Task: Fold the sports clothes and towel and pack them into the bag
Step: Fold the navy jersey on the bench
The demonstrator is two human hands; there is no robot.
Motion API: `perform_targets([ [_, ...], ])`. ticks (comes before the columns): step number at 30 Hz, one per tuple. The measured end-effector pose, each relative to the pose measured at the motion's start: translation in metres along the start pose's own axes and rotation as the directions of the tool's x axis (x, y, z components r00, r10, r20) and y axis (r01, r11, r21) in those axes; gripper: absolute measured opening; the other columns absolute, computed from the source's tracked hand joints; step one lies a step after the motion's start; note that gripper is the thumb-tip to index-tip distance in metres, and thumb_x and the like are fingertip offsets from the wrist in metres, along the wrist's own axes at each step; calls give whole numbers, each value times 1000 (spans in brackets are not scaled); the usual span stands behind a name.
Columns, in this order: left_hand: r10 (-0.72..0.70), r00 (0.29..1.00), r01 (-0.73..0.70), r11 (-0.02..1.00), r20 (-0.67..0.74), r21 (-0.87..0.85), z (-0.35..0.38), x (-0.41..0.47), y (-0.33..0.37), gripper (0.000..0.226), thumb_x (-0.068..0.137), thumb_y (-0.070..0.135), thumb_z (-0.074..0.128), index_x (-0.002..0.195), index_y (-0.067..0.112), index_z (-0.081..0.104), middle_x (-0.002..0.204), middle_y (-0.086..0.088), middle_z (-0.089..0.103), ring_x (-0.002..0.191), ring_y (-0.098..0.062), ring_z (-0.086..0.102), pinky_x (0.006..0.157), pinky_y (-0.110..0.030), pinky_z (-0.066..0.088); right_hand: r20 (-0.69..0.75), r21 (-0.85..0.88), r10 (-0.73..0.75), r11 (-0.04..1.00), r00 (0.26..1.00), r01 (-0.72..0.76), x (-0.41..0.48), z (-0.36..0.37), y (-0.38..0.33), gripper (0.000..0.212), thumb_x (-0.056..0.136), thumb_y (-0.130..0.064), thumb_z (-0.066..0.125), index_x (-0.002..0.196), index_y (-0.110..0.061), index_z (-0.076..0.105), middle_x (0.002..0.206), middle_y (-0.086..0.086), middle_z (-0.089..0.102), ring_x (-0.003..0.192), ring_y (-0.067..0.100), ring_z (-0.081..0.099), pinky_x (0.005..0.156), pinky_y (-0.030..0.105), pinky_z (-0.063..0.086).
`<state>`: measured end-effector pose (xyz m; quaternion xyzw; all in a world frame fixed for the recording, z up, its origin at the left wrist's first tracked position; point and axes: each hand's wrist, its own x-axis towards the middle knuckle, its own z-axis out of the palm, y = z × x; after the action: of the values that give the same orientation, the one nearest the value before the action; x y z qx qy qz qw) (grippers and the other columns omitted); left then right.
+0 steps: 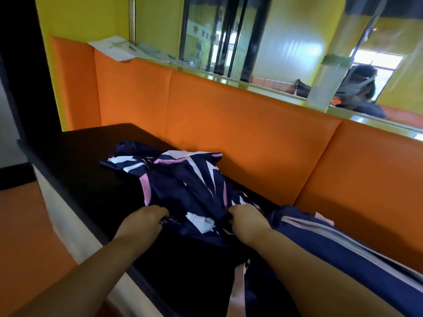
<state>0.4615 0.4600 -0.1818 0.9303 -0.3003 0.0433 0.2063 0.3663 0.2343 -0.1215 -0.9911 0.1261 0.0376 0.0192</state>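
A navy sports shirt [183,179] with white and pink stripes lies crumpled on the dark table [91,161]. My left hand [144,221] grips its near left edge, fingers curled into the cloth. My right hand [247,223] grips the near right edge the same way. A second navy garment [332,245] with pale stripes lies to the right, under and beside my right forearm, reaching off the table's near side. No bag and no towel can be made out.
An orange padded bench back [229,115] runs behind and to the right of the table. Above it a ledge carries papers [119,48] and a mirror [297,42]. An orange seat [27,236] lies at the lower left.
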Motion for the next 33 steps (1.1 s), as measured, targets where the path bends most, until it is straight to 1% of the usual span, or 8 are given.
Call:
perform_targets([
  [9, 89, 993, -84, 994, 80, -64, -29, -10, 7, 34, 86, 27, 57, 120, 28, 56, 120, 8, 52, 106, -12, 54, 87, -20, 42, -394, 630, 196, 769, 898, 109, -18, -89, 8, 29, 92, 0, 43, 86, -13, 68, 79, 4, 68, 70, 22, 63, 60, 32, 51],
  [12, 163, 986, -164, 980, -21, -110, -49, -13, 30, 41, 85, 40, 58, 124, 28, 54, 122, 8, 51, 109, -13, 53, 91, -23, 43, -471, 668, 216, 721, 856, 185, -26, -129, 2, 26, 90, 1, 45, 81, -9, 68, 76, 3, 68, 66, 16, 61, 58, 29, 48],
  [15, 252, 936, -291, 946, -245, -141, -71, -15, 61, 68, 71, 57, 48, 130, 23, 52, 123, 2, 51, 110, -24, 50, 94, -37, 45, -535, 665, 226, 707, 814, 241, -42, -167, 1, 17, 84, 3, 45, 78, 7, 61, 75, 22, 65, 63, 19, 52, 59, 31, 40],
  [18, 299, 932, -342, 913, -204, -224, -98, -19, 95, 82, 65, 68, 45, 141, 40, 32, 130, 18, 27, 122, -10, 23, 105, -29, 27, -586, 693, 247, 646, 771, 320, -70, -194, 2, 27, 84, 7, 45, 76, -4, 68, 78, 13, 69, 71, 24, 61, 65, 36, 49],
  [22, 402, 899, -437, 829, -173, -348, -120, -25, 136, 15, 90, 41, 56, 102, 37, 63, 102, 17, 60, 92, -4, 54, 83, -26, 45, -603, 726, 318, 598, 731, 339, -107, -213, 15, 44, 86, 8, 45, 69, -27, 65, 75, -1, 69, 78, 23, 67, 70, 37, 56],
  [26, 332, 908, -406, 847, -255, -343, -135, -38, 163, 18, 97, 23, 49, 87, 18, 63, 77, 0, 64, 70, -13, 54, 66, -29, 41, -586, 760, 401, 573, 704, 306, -146, -223, 51, 36, 87, 10, 41, 81, -15, 66, 78, 10, 68, 73, 30, 66, 66, 40, 54],
  [30, 286, 924, -374, 816, -253, -442, -155, -53, 187, 20, 97, 20, 49, 83, 26, 63, 79, 4, 66, 74, -11, 58, 67, -27, 42, -599, 731, 440, 641, 669, 233, -200, -229, 97, 30, 86, 11, 42, 86, -8, 65, 77, -2, 61, 65, 23, 59, 51, 27, 46],
  [33, 271, 923, -378, 777, -275, -503, -168, -66, 211, 21, 97, 19, 48, 85, 25, 64, 82, 4, 66, 77, -12, 59, 66, -20, 40, -628, 681, 466, 716, 623, 152, -247, -228, 125, 30, 86, 8, 43, 85, -9, 67, 84, -8, 59, 90, 27, 64, 72, 43, 56],
])
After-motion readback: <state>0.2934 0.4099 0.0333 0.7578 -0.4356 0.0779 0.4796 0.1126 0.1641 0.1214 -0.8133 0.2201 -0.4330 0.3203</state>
